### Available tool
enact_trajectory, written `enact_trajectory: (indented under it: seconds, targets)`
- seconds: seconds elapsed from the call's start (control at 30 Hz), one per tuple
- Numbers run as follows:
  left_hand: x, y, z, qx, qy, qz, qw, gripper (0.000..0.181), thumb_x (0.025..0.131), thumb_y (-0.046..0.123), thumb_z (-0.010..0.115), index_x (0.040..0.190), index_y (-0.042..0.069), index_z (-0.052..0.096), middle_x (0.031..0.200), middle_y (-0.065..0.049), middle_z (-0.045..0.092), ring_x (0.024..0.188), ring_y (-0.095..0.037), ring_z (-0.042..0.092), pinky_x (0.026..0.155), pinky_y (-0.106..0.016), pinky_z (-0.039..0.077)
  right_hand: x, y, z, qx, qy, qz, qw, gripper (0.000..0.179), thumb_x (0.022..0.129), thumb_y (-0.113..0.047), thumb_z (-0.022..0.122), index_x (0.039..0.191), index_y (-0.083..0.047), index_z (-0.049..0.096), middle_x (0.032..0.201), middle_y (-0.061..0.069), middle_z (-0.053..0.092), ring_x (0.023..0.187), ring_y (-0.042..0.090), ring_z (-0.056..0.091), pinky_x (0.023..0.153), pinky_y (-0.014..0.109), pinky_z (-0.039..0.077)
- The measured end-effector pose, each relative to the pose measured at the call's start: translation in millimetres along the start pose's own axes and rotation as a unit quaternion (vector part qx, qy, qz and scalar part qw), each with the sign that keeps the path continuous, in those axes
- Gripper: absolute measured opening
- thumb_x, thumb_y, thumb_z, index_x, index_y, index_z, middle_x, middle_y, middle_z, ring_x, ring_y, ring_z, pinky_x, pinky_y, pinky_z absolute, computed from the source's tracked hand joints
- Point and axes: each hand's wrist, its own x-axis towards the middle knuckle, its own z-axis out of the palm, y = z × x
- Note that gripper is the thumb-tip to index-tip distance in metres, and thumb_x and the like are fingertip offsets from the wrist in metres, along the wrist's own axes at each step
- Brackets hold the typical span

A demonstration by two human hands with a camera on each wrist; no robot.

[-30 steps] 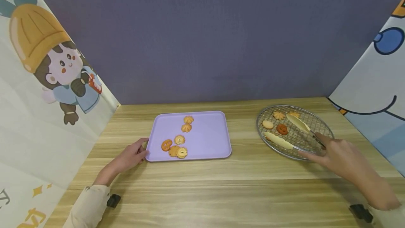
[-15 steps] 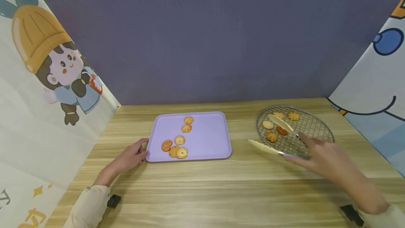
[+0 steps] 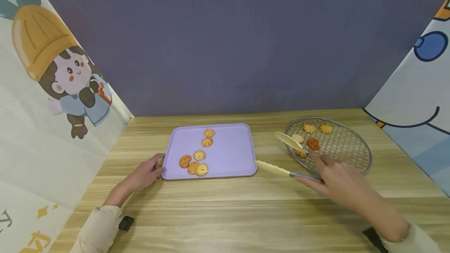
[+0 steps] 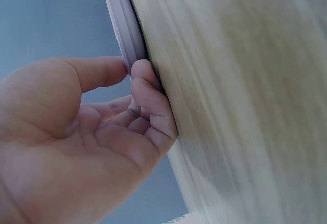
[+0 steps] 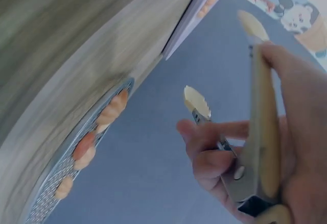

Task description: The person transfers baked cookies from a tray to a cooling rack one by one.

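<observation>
Above the table, spread tongs between tray and rack

The right hand grips the tongs, tips toward ten o'clock. The left hand pinches the tray's eight o'clock corner. The tray bears six cookies; well off at its three o'clock, the rack holds five more.

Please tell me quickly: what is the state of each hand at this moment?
Left hand: closed, holding the edge of the purple tray.
Right hand: closed, holding the tongs, whose tips stand apart, gripping nothing.
</observation>
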Motion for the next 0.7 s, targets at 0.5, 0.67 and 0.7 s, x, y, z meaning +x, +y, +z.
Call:
enact_trajectory:
  seconds: [0.5, 0.67, 0.7]
  targets:
    - [0.3, 0.4, -0.4, 0.007, 0.001, 0.007, 1.0000, 0.049, 0.100, 0.005, 0.056, 0.143, -0.010, 0.039, 0.076, -0.005, 0.057, 0.062, -0.015, 0.052, 0.054, -0.025, 0.044, 22.2, -52.0, 4.6, 0.063, -0.129, 0.032, 0.9891, 0.112, 0.065, -0.085, 0.065, 0.137, -0.001, 0.049, 0.098, 0.023, 0.065, 0.057, 0.017, 0.058, 0.047, 0.035, 0.049]
    - [0.3, -0.3, -0.4, 0.005, 0.003, 0.007, 1.0000, 0.049, 0.099, 0.004, 0.056, 0.143, -0.011, 0.039, 0.075, -0.005, 0.057, 0.062, -0.015, 0.053, 0.054, -0.025, 0.044, 27.3, -63.5, 6.4, 0.057, -0.134, -0.021, 0.9891, 0.113, 0.065, -0.073, 0.077, 0.146, -0.003, 0.042, 0.104, 0.019, 0.065, 0.069, 0.020, 0.062, 0.054, 0.036, 0.051]
    - [0.4, -0.5, -0.4, 0.006, 0.003, 0.008, 1.0000, 0.049, 0.099, 0.004, 0.056, 0.142, -0.011, 0.039, 0.075, -0.005, 0.057, 0.062, -0.014, 0.053, 0.054, -0.025, 0.044, 29.5, -65.1, 7.4, 0.055, -0.128, -0.031, 0.9897, 0.112, 0.066, -0.071, 0.079, 0.147, -0.004, 0.040, 0.104, 0.019, 0.065, 0.068, 0.019, 0.061, 0.053, 0.035, 0.050]
